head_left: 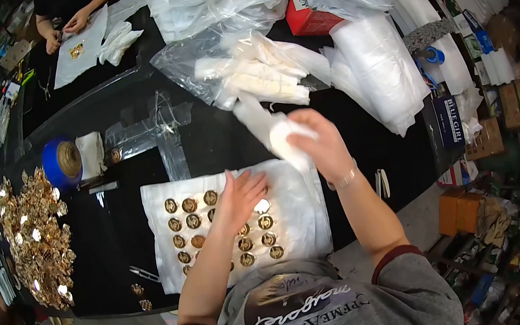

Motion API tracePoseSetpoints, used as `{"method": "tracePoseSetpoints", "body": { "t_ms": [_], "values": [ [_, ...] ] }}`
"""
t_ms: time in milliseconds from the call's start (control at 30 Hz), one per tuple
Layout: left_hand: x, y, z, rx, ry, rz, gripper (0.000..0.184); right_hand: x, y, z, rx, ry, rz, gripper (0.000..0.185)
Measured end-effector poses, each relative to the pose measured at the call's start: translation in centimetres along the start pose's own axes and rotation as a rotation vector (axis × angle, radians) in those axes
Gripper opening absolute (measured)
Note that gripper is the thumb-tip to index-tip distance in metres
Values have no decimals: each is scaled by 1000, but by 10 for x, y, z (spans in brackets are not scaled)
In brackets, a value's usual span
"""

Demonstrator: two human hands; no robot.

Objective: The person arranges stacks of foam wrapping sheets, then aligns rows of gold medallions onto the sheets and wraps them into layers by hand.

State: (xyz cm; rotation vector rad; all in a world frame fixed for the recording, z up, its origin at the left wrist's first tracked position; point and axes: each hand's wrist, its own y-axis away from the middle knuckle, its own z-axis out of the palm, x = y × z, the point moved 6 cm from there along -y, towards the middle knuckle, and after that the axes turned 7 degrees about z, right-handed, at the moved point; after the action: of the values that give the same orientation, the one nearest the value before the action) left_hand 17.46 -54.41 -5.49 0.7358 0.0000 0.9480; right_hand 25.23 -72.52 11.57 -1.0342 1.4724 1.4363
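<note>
My right hand [319,143] grips a soft white cloth [256,121], blurred by motion, whose long end trails up to the left. Its kind of fabric is hard to make out. My left hand [239,201] hovers palm-down with fingers stretched, holding nothing. Below it lies a white sheet [304,223] bearing rows of round gold-and-dark button-like pieces [247,259]. My left hand and forearm hide some of those pieces. Whether the left fingers touch any piece, I cannot tell.
A heap of shiny gold pieces [38,242] lies at left, near a blue tape roll [61,162]. Tweezers [144,273] rest by the sheet. White plastic wrapping [381,68] and a red box [308,15] stand behind. Across the table another person's hands [66,31] work.
</note>
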Motion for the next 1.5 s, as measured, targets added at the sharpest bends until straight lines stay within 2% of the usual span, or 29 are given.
{"method": "tracePoseSetpoints", "body": {
  "t_ms": [133,200,233,300,367,433,567,667,800,867,1000,1100,1300,1433,1467,1500],
  "values": [
    [-27,-1,23,-130,168,-66,72,37,112,11,-197,-101,134,40],
    [-35,14,23,-74,124,-63,71,55,158,17,-222,-129,173,41],
    [-30,23,22,-58,43,64,64,86,176,14,-184,-250,319,41],
    [-28,42,27,-41,-45,180,57,139,210,6,-74,-395,529,38],
    [-35,54,40,-47,14,72,48,179,232,2,-4,-431,597,35],
    [-42,60,46,-44,72,-34,39,215,245,-4,105,-318,561,28],
    [-69,41,24,61,-117,-99,30,293,260,-6,178,-464,582,22],
    [-78,22,15,128,-308,-122,25,307,258,-6,203,-389,592,22],
    [-69,6,11,151,-749,50,22,297,251,-9,171,-61,545,21],
    [-68,2,13,153,-885,130,21,287,244,-9,154,196,444,22],
    [-64,3,25,118,-964,193,21,262,238,-10,316,531,183,23],
    [-52,7,37,59,-1040,247,22,264,234,-12,138,289,413,22],
    [-37,3,42,162,-1045,225,25,274,219,-18,146,107,418,20],
    [-49,31,61,128,-1880,1214,30,271,219,-24,57,292,579,16],
    [-59,37,60,41,-1909,1097,30,269,220,-25,52,289,581,16],
    [-72,48,58,-49,-1932,980,31,260,218,-29,107,392,445,16]
  ]
}}
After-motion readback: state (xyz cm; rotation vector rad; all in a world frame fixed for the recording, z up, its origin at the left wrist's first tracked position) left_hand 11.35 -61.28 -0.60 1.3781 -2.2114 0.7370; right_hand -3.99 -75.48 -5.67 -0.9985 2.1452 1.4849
